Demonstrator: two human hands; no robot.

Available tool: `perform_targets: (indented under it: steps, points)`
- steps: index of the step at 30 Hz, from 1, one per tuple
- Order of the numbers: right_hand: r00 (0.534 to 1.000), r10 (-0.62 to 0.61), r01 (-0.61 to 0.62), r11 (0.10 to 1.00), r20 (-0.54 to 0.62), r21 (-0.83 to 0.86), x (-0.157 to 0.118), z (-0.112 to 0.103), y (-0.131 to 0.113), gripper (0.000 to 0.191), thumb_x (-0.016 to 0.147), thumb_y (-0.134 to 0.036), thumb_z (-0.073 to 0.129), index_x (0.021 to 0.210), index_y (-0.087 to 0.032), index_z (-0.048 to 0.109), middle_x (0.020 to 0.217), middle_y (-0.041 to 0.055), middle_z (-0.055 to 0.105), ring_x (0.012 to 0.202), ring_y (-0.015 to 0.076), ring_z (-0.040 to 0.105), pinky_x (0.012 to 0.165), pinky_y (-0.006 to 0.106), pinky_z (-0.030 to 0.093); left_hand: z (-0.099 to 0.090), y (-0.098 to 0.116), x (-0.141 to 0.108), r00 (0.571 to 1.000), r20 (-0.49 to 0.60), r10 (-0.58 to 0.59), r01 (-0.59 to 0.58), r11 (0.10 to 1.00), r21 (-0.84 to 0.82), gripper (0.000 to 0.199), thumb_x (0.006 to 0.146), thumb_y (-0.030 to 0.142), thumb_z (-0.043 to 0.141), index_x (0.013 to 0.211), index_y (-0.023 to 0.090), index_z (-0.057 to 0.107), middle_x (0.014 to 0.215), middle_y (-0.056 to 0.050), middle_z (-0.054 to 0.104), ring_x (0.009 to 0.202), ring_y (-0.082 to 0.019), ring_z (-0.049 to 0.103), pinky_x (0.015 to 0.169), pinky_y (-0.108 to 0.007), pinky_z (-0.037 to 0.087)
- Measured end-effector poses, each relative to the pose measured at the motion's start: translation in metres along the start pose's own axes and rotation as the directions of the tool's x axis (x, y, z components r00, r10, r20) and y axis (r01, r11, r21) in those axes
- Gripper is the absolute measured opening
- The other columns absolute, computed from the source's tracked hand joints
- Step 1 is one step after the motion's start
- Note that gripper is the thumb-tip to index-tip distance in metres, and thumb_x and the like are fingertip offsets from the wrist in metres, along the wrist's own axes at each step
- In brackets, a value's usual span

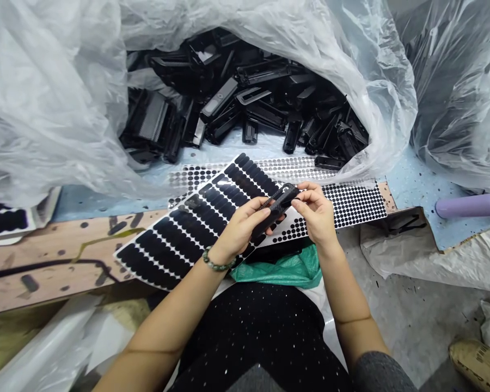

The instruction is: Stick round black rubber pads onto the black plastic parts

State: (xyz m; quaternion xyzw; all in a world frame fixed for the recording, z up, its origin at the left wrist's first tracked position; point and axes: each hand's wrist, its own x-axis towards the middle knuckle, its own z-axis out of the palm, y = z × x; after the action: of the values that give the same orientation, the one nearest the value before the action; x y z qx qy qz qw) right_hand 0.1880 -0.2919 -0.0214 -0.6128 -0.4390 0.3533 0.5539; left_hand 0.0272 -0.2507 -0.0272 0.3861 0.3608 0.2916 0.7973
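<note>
A long black plastic part (pixel 275 206) with a textured surface is held tilted in front of me. My left hand (pixel 249 223) wraps round its lower end, a beaded bracelet on the wrist. At the upper end, the thumb and fingers of my right hand (pixel 313 209) pinch together against the part; whether a small sticker is between them I cannot make out. Under my hands lies a white sheet of black oblong stickers (pixel 179 234). Beside and partly beneath it is a sheet of small round black stickers (pixel 355 204).
A clear plastic bag (pixel 351 49) lies open at the back, with many black plastic parts (pixel 224 98) heaped inside. A purple bottle (pixel 469 206) lies at the right. Below the table edge hangs a green bag (pixel 281 269). Another sticker sheet (pixel 8 220) is at far left.
</note>
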Motion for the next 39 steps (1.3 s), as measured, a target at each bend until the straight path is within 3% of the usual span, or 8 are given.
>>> perform_targets:
  steps: [11, 15, 20, 26, 29, 33, 35, 39]
  points:
    - [0.992, -0.099, 0.081, 0.976, -0.078, -0.204, -0.008, 0.004, -0.003, 0.016, 0.079, -0.038, 0.066, 0.075, -0.023, 0.063, 0.101, 0.0052, 0.055, 0.095, 0.0209, 0.057, 0.08, 0.038, 0.054, 0.008, -0.002, -0.004, 0.997, -0.057, 0.049, -0.045, 0.997, 0.07, 0.03, 0.066, 0.033, 0.075, 0.089, 0.018, 0.064, 0.081, -0.003, 0.071, 0.066, -0.018, 0.067, 0.047, -0.023, 0.052]
    - [0.966, -0.174, 0.116, 0.953, -0.19, -0.281, -0.017, 0.009, -0.005, 0.017, 0.079, -0.038, 0.067, 0.092, -0.027, 0.065, 0.119, 0.0061, 0.052, 0.089, 0.0186, 0.058, 0.086, 0.04, 0.054, 0.011, -0.003, -0.008, 0.994, -0.092, 0.065, -0.06, 0.997, 0.055, 0.032, 0.064, 0.029, 0.078, 0.09, 0.019, 0.063, 0.084, -0.002, 0.071, 0.055, -0.012, 0.063, 0.049, -0.022, 0.053]
    - [0.989, -0.06, 0.05, 0.996, -0.139, -0.074, -0.018, 0.011, -0.004, 0.058, 0.078, -0.043, 0.069, 0.131, -0.032, 0.048, 0.13, 0.0067, 0.055, 0.102, 0.0191, 0.061, 0.09, 0.037, 0.056, 0.012, 0.001, -0.012, 0.999, -0.031, 0.039, -0.039, 0.999, 0.025, 0.032, 0.065, 0.033, 0.078, 0.09, 0.018, 0.064, 0.077, -0.002, 0.07, 0.048, -0.011, 0.059, 0.049, -0.024, 0.052]
    - [0.995, 0.078, -0.066, 0.983, -0.062, 0.169, -0.015, 0.006, 0.003, 0.036, 0.076, -0.04, 0.07, 0.11, -0.028, 0.068, 0.109, 0.0015, 0.072, 0.099, 0.0202, 0.068, 0.093, 0.04, 0.055, 0.004, 0.001, -0.012, 0.996, 0.038, 0.079, -0.084, 0.982, 0.171, 0.033, 0.068, 0.036, 0.077, 0.095, 0.019, 0.067, 0.087, -0.005, 0.073, 0.066, -0.018, 0.068, 0.058, -0.027, 0.057]
    - [0.998, 0.068, -0.066, 0.993, -0.014, 0.101, -0.021, -0.005, 0.004, 0.03, 0.078, -0.037, 0.069, 0.106, -0.028, 0.072, 0.109, 0.0016, 0.073, 0.101, 0.0212, 0.068, 0.093, 0.04, 0.055, -0.01, 0.007, 0.01, 0.976, 0.109, 0.191, -0.219, 0.89, 0.399, 0.03, 0.074, 0.037, 0.071, 0.098, 0.02, 0.07, 0.1, -0.007, 0.074, 0.093, -0.024, 0.069, 0.084, -0.034, 0.057]
    - [0.961, 0.022, 0.022, 0.987, 0.274, -0.157, -0.034, -0.02, 0.007, 0.024, 0.084, -0.032, 0.062, 0.105, -0.028, 0.072, 0.111, 0.0044, 0.072, 0.103, 0.0212, 0.067, 0.092, 0.039, 0.054, -0.027, 0.028, 0.076, 0.879, -0.103, 0.466, -0.316, 0.73, 0.606, 0.028, 0.084, 0.032, 0.055, 0.106, 0.018, 0.064, 0.114, -0.011, 0.068, 0.108, -0.025, 0.063, 0.099, -0.04, 0.048]
    - [0.97, 0.027, 0.036, 0.966, 0.24, -0.254, -0.038, -0.025, 0.013, 0.025, 0.086, -0.031, 0.057, 0.106, -0.026, 0.07, 0.108, 0.0065, 0.071, 0.095, 0.0198, 0.067, 0.086, 0.037, 0.055, -0.03, 0.039, 0.113, 0.827, -0.191, 0.529, -0.242, 0.641, 0.728, 0.028, 0.081, 0.023, 0.055, 0.108, 0.016, 0.06, 0.118, -0.012, 0.066, 0.115, -0.026, 0.059, 0.102, -0.042, 0.045]
    - [0.998, 0.052, -0.055, 0.889, -0.019, -0.454, -0.036, -0.037, 0.031, 0.016, 0.085, -0.026, 0.054, 0.091, -0.021, 0.069, 0.089, 0.006, 0.066, 0.075, 0.0181, 0.064, 0.072, 0.034, 0.055, -0.029, 0.052, 0.162, 0.808, -0.379, 0.452, 0.081, 0.551, 0.831, 0.034, 0.075, 0.02, 0.063, 0.108, 0.013, 0.055, 0.125, -0.023, 0.059, 0.126, -0.039, 0.048, 0.108, -0.056, 0.033]
